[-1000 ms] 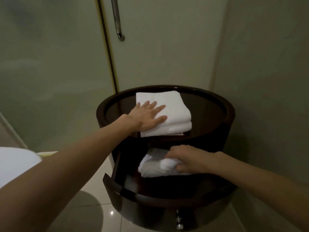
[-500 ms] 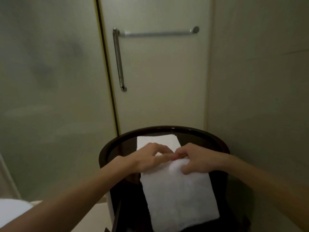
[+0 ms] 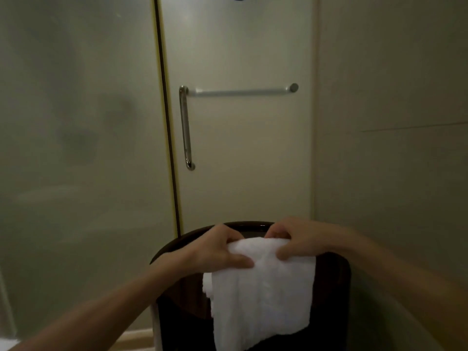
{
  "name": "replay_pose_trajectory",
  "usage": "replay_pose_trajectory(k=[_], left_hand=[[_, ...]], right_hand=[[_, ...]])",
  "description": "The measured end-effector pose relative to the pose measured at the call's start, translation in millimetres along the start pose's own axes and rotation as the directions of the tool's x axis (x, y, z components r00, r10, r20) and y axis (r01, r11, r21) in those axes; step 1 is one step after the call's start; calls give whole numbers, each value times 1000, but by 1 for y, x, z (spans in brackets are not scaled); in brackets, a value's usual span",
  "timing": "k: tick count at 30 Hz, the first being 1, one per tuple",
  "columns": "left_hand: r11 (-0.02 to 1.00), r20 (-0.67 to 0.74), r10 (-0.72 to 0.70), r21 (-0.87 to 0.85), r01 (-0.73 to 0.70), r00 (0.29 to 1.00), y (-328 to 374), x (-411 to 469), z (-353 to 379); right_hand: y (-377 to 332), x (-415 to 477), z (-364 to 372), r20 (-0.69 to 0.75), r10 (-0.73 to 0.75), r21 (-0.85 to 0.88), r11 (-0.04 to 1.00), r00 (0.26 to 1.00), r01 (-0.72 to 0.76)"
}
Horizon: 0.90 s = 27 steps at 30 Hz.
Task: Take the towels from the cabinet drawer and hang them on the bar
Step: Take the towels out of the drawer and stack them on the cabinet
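A white towel [image 3: 263, 295] hangs unfolded in front of me, held up by its top edge. My left hand [image 3: 215, 249] pinches the left part of that edge, and my right hand [image 3: 291, 239] pinches the right part. Below them stands the dark round cabinet [image 3: 336, 274]; the towel covers most of its top and hides the drawer. A sliver of another white towel [image 3: 206, 285] shows at the hanging towel's left edge. The horizontal metal bar [image 3: 240, 91] is on the frosted glass door, well above and beyond both hands.
A vertical metal door handle [image 3: 186, 127] runs down from the bar's left end. A dark door seam [image 3: 166, 115] with a yellow strip separates the door from the frosted panel on the left. A plain wall [image 3: 392, 148] closes the right side.
Both hands have lifted the towel off the cabinet and spread its top edge wider. The view has tilted up, so the bar sits lower in the frame.
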<state>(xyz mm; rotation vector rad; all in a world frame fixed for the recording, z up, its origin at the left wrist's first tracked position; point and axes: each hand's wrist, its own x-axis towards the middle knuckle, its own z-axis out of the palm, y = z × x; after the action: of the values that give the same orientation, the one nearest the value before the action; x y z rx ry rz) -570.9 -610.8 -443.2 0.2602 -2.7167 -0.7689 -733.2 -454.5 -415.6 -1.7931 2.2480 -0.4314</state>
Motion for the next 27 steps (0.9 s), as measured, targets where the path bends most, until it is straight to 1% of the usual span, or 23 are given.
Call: replay_pose_trajectory(k=[2,4,8,11,13,16,18,19,20,22,25,27], left_hand=[[1000,-25,-7,-20,7,1000,1,6,-8],[1000,-43,-13,-26,12,999,1,11,-16],[999,-81,-36,11,37,996,-3,22,-36],[990,-169,-18,131,41,986,-3,35,-55],[972,-249,27,233,33,968,1,44,-69],[926,-354,127,376,17,927,2,55,-80],[856,-358,153,513,57,921,-3,58,-75],[815,-330,139,574,81,934,-8,58,-68],[785,-293,112,612,97,949,-13,55,-58],[746,-218,57,658,104,974,-26,46,-31],[715,-86,-3,696,62,996,-43,27,6],[732,-25,11,681,9,1000,-52,17,20]], right_hand=[[-1,0,-8,56,30,-33,999,998,-28],[0,3,-12,51,36,-69,997,998,-32],[3,17,-22,-80,27,-61,998,996,-32],[1,34,-29,-229,-19,-29,999,973,13],[-2,47,-32,-380,-62,-73,997,923,37],[-5,67,-26,-579,-106,-135,990,809,33],[-5,78,-11,-650,-131,-214,977,748,-16],[-5,82,0,-659,-136,-263,963,740,-57],[-3,84,12,-649,-140,-314,945,748,-96],[3,84,37,-585,-137,-398,907,800,-136],[17,72,72,-452,-131,-439,894,882,-93],[25,61,86,-397,-130,-425,903,909,-56]])
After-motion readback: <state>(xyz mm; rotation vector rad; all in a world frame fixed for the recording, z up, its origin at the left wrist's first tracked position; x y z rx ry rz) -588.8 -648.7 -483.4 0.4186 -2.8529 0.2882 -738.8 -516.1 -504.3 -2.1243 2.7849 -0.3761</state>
